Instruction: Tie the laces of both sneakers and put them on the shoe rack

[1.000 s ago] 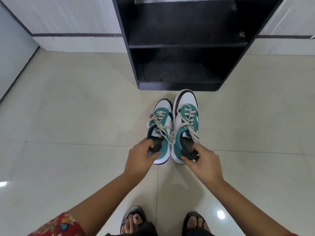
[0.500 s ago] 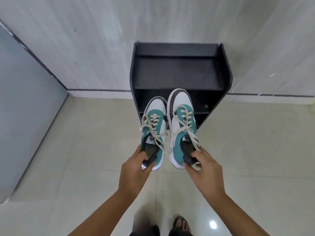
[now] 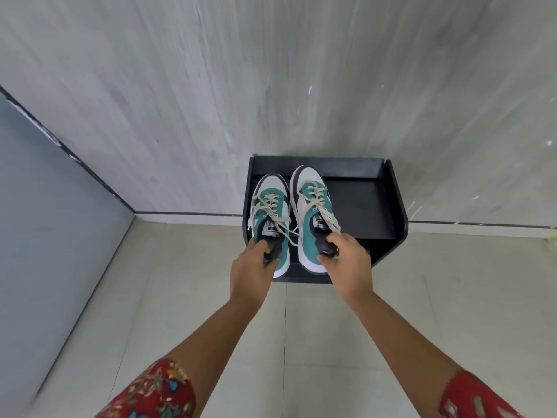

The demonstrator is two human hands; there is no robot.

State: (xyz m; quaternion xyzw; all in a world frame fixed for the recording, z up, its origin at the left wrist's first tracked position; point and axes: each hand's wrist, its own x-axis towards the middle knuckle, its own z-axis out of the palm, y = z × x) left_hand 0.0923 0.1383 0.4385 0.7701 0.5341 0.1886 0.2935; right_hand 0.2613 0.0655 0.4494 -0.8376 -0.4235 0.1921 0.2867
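- Above the black shoe rack point(image 3: 373, 203), against a grey streaked wall point(image 3: 211, 86): holding a pair of teal-and-white sneakers side by side, toes pointing toward the wall.
- Gripping the left sneaker point(image 3: 270, 220) at its dark heel collar with the left hand point(image 3: 251, 274), thumb tucked into the opening, fingers wrapped under the heel.
- Pinching the right sneaker point(image 3: 313, 215) at its heel collar with the right hand point(image 3: 349, 260), thumb inside, fingers curled beneath.
- Showing cream laces point(image 3: 272, 214) knotted in bows on both shoes, loose ends trailing between the pair.
- Hovering over or resting on the top shelf, left half; impossible to tell whether the soles are touching the board.
- Sitting slightly ahead, the right sneaker, its toe reaching nearer the rack's back lip than the left one's.
- Leaving the right half of the top shelf bare and dark.
- Overhanging the rack's front edge with both heels, above the pale floor tiles point(image 3: 180, 297).
- Stretching both bare forearms forward, with red floral sleeves point(image 3: 156, 393) showing at the bottom corners.
- Standing the rack flush to the skirting, near a blue-grey panel point(image 3: 45, 221) at far left.
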